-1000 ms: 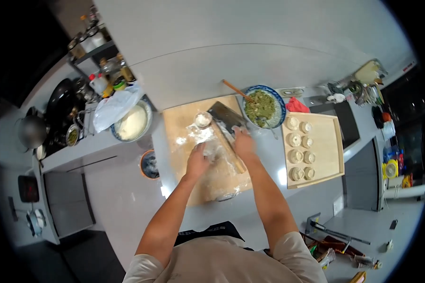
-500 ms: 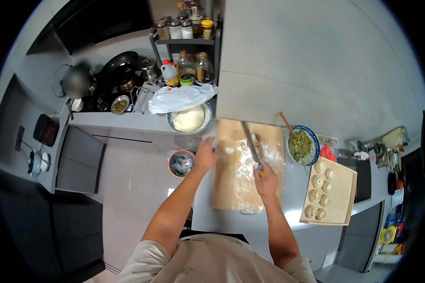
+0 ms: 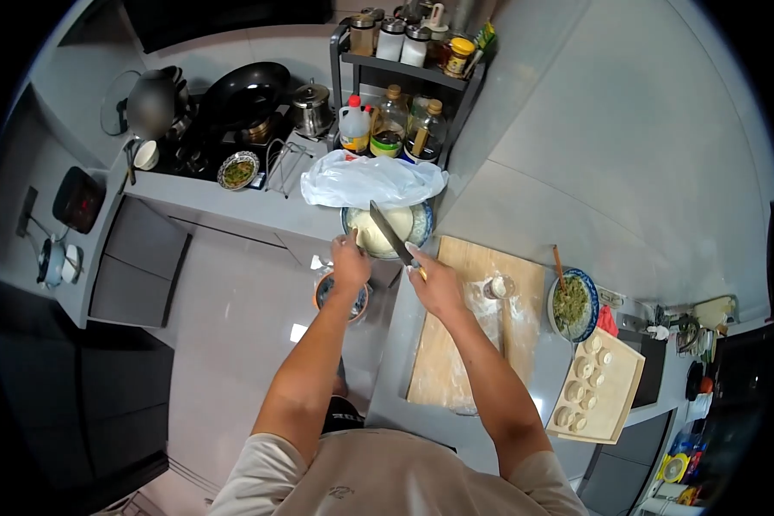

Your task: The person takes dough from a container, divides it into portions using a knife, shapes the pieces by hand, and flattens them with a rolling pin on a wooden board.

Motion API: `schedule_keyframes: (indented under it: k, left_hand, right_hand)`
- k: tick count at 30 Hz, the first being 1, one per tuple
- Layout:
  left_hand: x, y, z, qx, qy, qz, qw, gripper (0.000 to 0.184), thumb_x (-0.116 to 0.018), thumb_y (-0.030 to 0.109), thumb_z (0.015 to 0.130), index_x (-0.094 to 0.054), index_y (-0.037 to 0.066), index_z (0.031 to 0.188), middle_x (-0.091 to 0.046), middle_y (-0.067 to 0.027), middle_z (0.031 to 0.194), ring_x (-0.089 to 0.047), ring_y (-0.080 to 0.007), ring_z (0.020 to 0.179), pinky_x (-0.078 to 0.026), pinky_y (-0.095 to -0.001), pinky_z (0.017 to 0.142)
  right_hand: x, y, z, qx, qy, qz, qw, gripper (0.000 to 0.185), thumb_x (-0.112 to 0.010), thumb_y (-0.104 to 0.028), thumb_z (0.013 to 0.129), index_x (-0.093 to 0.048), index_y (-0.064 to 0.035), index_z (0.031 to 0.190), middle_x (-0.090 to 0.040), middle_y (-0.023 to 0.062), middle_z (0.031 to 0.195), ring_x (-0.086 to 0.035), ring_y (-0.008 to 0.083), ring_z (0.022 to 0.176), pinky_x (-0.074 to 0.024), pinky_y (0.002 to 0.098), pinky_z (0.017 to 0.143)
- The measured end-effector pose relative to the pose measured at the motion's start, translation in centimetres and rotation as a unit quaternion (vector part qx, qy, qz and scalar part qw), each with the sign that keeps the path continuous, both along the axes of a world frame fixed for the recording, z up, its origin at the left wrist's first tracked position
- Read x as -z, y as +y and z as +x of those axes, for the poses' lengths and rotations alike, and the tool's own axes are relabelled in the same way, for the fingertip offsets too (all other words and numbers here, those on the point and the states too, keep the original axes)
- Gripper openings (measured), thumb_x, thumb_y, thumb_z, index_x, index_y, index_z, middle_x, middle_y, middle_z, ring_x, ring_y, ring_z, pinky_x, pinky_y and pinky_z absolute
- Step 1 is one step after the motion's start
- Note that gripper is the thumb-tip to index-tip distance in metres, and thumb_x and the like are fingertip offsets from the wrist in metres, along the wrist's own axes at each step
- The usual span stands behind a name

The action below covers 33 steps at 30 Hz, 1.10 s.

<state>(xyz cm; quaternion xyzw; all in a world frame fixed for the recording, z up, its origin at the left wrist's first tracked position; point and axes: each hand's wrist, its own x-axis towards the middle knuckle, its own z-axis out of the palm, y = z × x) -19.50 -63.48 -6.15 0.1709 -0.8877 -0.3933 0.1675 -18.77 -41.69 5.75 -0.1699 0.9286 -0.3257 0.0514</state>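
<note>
My right hand (image 3: 439,286) grips the handle of a knife (image 3: 389,230), whose blade reaches over the pale dough (image 3: 378,230) in a blue-patterned bowl (image 3: 422,225). At the bowl's front left edge is my left hand (image 3: 351,263), fingers closed near the dough; what they hold, if anything, is hidden. A white plastic bag (image 3: 371,180) lies over the bowl's back rim. To the right, a floured wooden board (image 3: 439,365) bears a rolling pin (image 3: 505,331) and a small container of flour (image 3: 498,287).
A bowl of green filling (image 3: 572,303) with a spoon stands right of the board. Beyond it, a wooden tray (image 3: 619,396) holds several round pieces. Bottles (image 3: 390,120), a rack (image 3: 404,67) and a wok (image 3: 248,93) stand behind. A bin (image 3: 357,305) is below my left arm.
The view has turned left. My right hand took up the knife from the board and carried it to the dough bowl. My left hand has moved to the bowl's edge.
</note>
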Motion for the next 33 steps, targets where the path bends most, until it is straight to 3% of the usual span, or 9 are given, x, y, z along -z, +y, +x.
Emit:
schedule_keyframes:
  k: [6,8,11,20,24,33]
  left_hand:
    - [2.3,-0.9,-2.4,-0.025,-0.019,-0.021,0.999,0.068,-0.069,0.0,0.086,-0.054,0.001,0.152,-0.06,-0.0334,0.127,-0.059,-0.0488,0.12,-0.05,-0.051,0.106]
    - [2.3,-1.1,-2.6,-0.018,-0.071,0.03,0.997,0.073,-0.069,0.001,0.087,-0.047,-0.001,0.157,-0.062,-0.0332,0.125,-0.061,-0.0504,0.117,-0.051,-0.0524,0.103]
    - [3.1,-0.9,-2.6,-0.024,-0.049,0.021,0.998,0.076,-0.069,0.001,0.087,-0.042,-0.004,0.158,-0.065,-0.033,0.123,-0.064,-0.051,0.115,-0.052,-0.0536,0.102]
    - [1.5,-0.1,-2.9,-0.061,-0.05,0.054,0.995,0.079,-0.068,-0.007,0.08,-0.046,-0.006,0.156,-0.071,-0.0318,0.126,-0.07,-0.0476,0.115,-0.056,-0.0496,0.102]
    - [2.3,-0.4,-3.2,-0.05,-0.048,0.077,0.995,0.075,-0.065,-0.006,0.083,-0.045,-0.006,0.156,-0.066,-0.0306,0.135,-0.065,-0.0483,0.123,-0.053,-0.0519,0.106]
    - [1.3,-0.2,-3.0,-0.052,-0.064,0.093,0.992,0.075,-0.064,-0.005,0.083,-0.045,-0.007,0.155,-0.067,-0.0318,0.133,-0.065,-0.0487,0.123,-0.052,-0.0523,0.106]
  right_hand:
    - [-1.7,-3.4,-4.1,-0.02,-0.066,0.075,0.995,0.051,-0.062,-0.029,0.1,-0.062,-0.0228,0.151,-0.075,0.0265,0.112,-0.072,0.0461,0.104,-0.0564,0.0548,0.094]
    - [-1.6,-4.3,-5.1,-0.027,-0.073,0.072,0.994,0.051,-0.061,-0.028,0.101,-0.062,-0.0227,0.151,-0.075,0.0276,0.112,-0.072,0.0465,0.105,-0.0561,0.0553,0.095]
    - [-1.9,-5.9,-6.4,-0.021,-0.098,0.102,0.99,0.05,-0.06,-0.027,0.101,-0.062,-0.0217,0.151,-0.074,0.0296,0.114,-0.071,0.047,0.107,-0.0556,0.0558,0.097]
    - [-1.0,-5.6,-9.2,-0.053,-0.12,0.107,0.986,0.049,-0.06,-0.025,0.101,-0.065,-0.0197,0.149,-0.072,0.0302,0.123,-0.069,0.0487,0.115,-0.0544,0.0536,0.106]
    - [-3.2,-5.6,-9.4,-0.07,-0.13,0.132,0.98,0.048,-0.06,-0.024,0.1,-0.067,-0.0193,0.147,-0.072,0.0292,0.128,-0.069,0.0471,0.119,-0.0544,0.0522,0.107]
    - [-8.2,-6.3,-9.4,-0.109,-0.152,0.278,0.942,0.044,-0.059,-0.013,0.093,-0.075,-0.0131,0.135,-0.073,0.0241,0.132,-0.07,0.0421,0.122,-0.0558,0.0505,0.106]
